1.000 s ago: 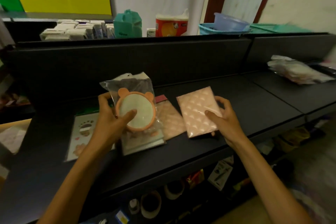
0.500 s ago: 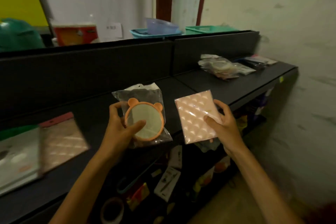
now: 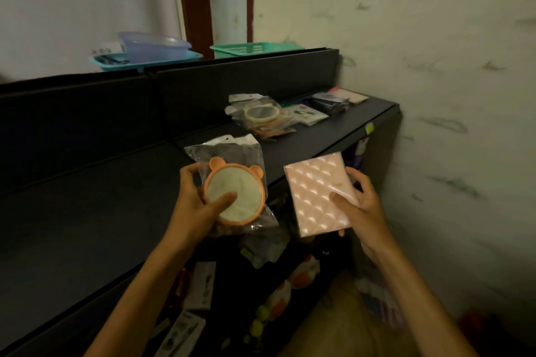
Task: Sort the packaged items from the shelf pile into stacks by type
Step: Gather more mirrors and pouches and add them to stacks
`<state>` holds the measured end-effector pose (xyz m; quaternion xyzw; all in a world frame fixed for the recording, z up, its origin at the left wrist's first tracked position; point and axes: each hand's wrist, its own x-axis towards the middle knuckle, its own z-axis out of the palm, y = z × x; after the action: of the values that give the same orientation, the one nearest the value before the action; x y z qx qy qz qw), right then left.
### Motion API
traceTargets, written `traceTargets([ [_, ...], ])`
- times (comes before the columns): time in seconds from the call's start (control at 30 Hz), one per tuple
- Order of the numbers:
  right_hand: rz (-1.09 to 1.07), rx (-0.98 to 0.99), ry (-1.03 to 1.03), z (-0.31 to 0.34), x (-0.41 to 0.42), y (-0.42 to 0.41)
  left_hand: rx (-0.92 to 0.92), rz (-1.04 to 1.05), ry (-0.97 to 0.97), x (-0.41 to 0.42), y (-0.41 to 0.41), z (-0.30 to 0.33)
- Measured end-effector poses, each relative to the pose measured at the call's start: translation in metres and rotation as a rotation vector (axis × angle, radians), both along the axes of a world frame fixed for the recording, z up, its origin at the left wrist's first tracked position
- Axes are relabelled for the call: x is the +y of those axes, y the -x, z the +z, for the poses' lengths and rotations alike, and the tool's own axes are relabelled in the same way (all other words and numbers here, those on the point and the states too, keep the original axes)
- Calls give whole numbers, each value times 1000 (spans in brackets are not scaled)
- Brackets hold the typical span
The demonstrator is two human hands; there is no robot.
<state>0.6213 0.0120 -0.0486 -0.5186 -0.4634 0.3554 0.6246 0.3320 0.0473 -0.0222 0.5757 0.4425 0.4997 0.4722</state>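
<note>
Both forearms reach forward from the bottom of the view, elbows low, wrists raised in front of the black shelf (image 3: 116, 197). The left hand (image 3: 194, 206) grips a bagged bear-eared mirror (image 3: 235, 194), thumb pressed across the round face and fingers curled behind the clear bag, holding it just above the shelf's front edge. The right hand (image 3: 359, 206) clamps a pink quilted packet (image 3: 316, 191), thumb on its front, fingers wrapped round the right edge, held out past the shelf's front lip. The two hands are apart, side by side at the same height. Farther back on the shelf lies a pile of packaged items (image 3: 266, 119), with more flat packets beyond it toward the wall. Teal baskets (image 3: 249, 49) sit on top of the back panel.
</note>
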Motion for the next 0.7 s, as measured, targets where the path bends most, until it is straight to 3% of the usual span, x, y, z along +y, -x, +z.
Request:
traceTargets([
  [0.3,-81,-58,29,-3,97,-126,-10,-42,-49,126,-134,-17],
  [0.5,-73,-108,30,14,185,-203,-114,-67,-4,214,-217,-4],
  [0.7,-80,-93,45,22,256,-264,-51,-25,-61,280,-282,7],
])
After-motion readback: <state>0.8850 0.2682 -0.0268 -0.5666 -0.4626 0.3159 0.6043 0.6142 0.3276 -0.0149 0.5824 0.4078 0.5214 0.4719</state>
